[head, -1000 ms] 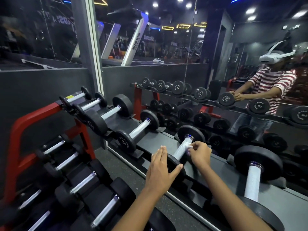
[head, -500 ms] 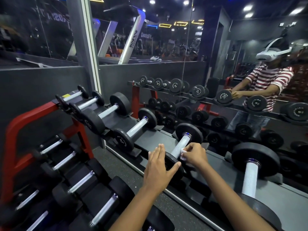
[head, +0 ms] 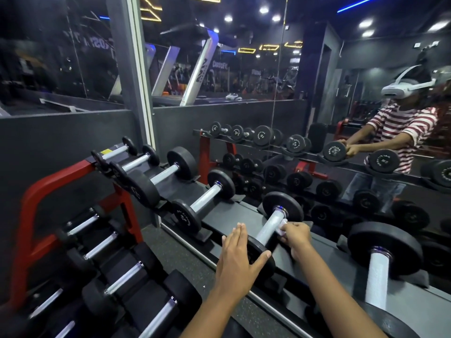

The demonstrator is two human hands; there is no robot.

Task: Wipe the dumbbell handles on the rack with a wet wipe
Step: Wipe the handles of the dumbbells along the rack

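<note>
Here the left hand (head: 238,258) lies flat on the dumbbell (head: 271,230); the right hand (head: 296,236) pinches a wet wipe (head: 281,226).

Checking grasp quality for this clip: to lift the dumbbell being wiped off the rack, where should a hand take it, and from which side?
Probably the pale handle of the dumbbell, from above. It is a bare bar lying tilted between two wide black plates, too broad to wrap. The right hand already presses the wipe there, while the left hand rests flat on the near plate.
</note>
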